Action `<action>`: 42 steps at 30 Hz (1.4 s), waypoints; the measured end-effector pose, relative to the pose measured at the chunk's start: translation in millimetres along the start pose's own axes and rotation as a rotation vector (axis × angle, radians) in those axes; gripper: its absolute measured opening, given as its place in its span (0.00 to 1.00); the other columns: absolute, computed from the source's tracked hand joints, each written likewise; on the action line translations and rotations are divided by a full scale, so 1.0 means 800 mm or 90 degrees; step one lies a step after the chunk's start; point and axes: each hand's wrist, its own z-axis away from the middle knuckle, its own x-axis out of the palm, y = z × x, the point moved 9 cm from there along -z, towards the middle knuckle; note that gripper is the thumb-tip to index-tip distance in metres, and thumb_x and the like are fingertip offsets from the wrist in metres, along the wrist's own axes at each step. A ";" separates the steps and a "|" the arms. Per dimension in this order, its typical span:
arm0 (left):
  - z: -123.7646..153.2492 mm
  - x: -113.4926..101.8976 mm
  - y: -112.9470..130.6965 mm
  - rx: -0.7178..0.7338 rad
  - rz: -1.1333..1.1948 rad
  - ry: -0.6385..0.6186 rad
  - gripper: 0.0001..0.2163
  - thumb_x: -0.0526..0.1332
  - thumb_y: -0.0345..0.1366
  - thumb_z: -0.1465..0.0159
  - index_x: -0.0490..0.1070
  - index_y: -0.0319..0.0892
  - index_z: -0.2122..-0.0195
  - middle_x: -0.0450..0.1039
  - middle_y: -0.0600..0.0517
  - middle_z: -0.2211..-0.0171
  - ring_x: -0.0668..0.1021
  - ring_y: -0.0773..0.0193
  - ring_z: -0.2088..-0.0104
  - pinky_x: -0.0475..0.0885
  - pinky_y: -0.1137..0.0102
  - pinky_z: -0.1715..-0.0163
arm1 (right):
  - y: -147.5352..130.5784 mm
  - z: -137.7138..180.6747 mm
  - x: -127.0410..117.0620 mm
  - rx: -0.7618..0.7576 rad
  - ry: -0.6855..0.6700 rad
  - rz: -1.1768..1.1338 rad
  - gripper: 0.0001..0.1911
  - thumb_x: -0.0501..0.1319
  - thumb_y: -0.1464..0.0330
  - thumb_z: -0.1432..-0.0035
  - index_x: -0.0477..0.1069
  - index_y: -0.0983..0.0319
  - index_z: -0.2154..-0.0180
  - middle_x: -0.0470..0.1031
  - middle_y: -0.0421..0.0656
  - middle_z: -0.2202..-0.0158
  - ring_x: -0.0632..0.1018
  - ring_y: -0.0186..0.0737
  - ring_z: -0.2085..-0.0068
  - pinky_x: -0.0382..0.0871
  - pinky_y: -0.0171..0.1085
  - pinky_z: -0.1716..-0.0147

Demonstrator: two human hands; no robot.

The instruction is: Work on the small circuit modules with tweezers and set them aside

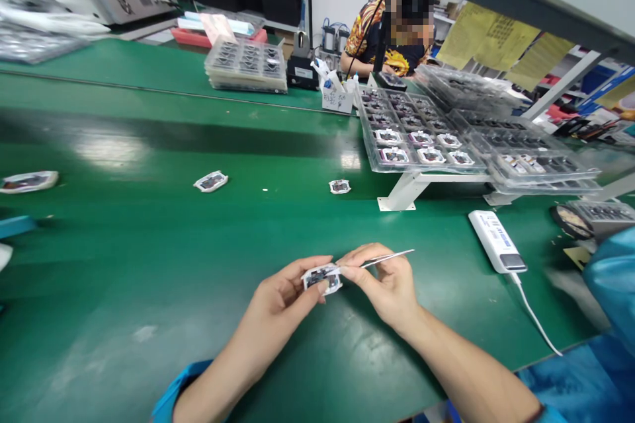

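- The part (321, 277), a small white-framed board with dark pieces on its face, sits low in the middle of my view. It is held just above the worktop (149, 264), between the two hands.
- My left hand (282, 297) has it. The fingers (308, 263) are closed narrow on its left side, thumb over the top edge and another finger under the bottom edge.
- My right hand (384, 284) grips tweezers (389, 256), fingers pinched tight around the front half. The tip end meets the part's right edge, and the rear end sticks out up and to the right. I cannot tell whether the tips are pressed together.
- The two hands almost touch at the part.
- Three loose parts (340, 186) lie flat farther out on the worktop: one straight beyond the hands, one to its left, one at the left edge.
- To the right, clear trays (421, 139) tilt toward me on a white stand (407, 188). Their pockets hold similar boards.
- A white box (496, 241) lies just in front of the stand, near my right hand. A cable (533, 314) runs from it toward me.
- A stack (247, 66) of more trays stands on the far side of the worktop.
- A co-worker (377, 39) sits behind the tilted trays.
- Blue cloth (615, 291) fills the right edge, blurred.
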 end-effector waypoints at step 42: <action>-0.003 0.007 -0.018 0.022 -0.050 -0.048 0.13 0.57 0.41 0.38 0.72 0.38 0.57 0.71 0.54 0.76 0.68 0.65 0.75 0.63 0.70 0.73 | 0.038 0.002 0.003 0.172 0.037 -0.052 0.06 0.68 0.66 0.49 0.74 0.61 0.71 0.77 0.39 0.74 0.76 0.35 0.71 0.71 0.34 0.69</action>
